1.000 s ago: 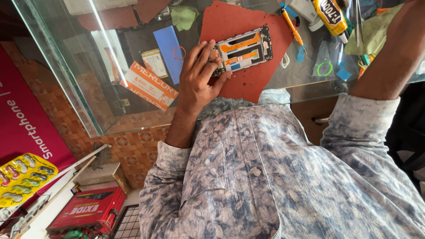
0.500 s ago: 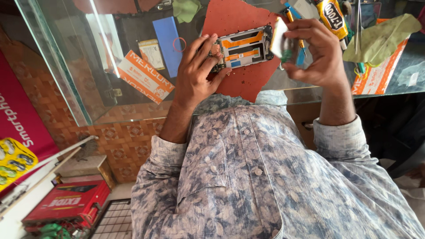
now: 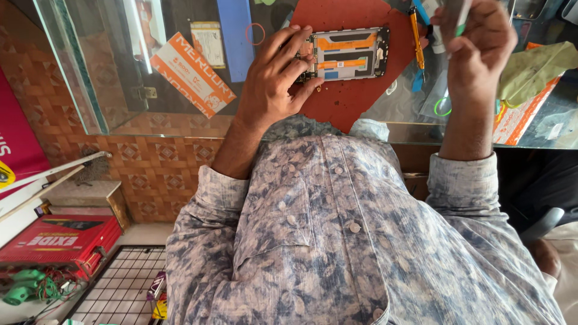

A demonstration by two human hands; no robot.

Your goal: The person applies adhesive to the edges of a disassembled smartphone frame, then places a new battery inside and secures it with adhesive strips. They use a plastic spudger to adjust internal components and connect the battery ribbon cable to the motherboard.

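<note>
Two hands are seen above a glass counter (image 3: 150,72), viewed from the head camera. The left hand (image 3: 274,81) is laid on the near end of an opened phone (image 3: 349,54), its fingers (image 3: 298,45) spread and curled over the phone's edge so that the frame is pressed down and gripped at that end. The phone is lying flat on a red mat (image 3: 355,102), its back off, with orange strips and a small blue part exposed inside. The right hand (image 3: 475,48) is raised beside the phone, well apart from it, and is closed around a thin flat piece (image 3: 456,13) with a green edge; only part of that piece is shown, so its kind cannot be told. An orange-handled tool (image 3: 416,36) is seen lying between the phone and the right hand. A green cloth (image 3: 533,66) is spread over an orange and white box (image 3: 518,117) on the right. Another orange and white box (image 3: 192,75) and a blue strip (image 3: 236,36) are seen under the glass to the left. A patterned shirt (image 3: 337,241) fills the lower part of the view.
</note>
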